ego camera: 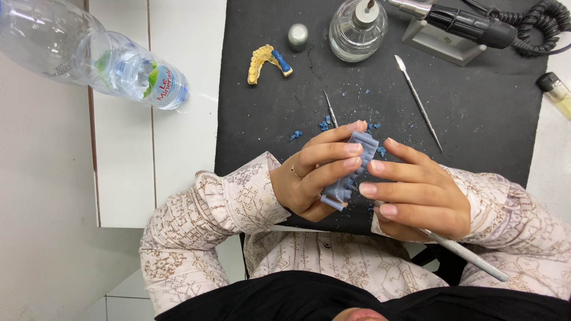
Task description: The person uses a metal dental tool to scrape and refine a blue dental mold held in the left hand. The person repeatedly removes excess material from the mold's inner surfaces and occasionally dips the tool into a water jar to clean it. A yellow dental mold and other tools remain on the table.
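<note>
My left hand [315,175] grips a blue-grey dental model [351,172] above the black mat [267,113], with a ring on one finger. My right hand [416,193] rests its fingertips against the model and holds a thin metal tool [470,255] whose handle sticks out toward my right sleeve. The tool's tip is hidden behind my fingers. Blue wax crumbs [324,126] lie on the mat just beyond my hands.
On the mat lie a yellow dental cast with a blue piece [267,62], two metal instruments [419,104] [330,109], a glass burner [358,30] with its metal cap [297,35], and a handpiece on a stand [464,27]. A plastic bottle [95,53] lies at left, a lighter [556,92] at right.
</note>
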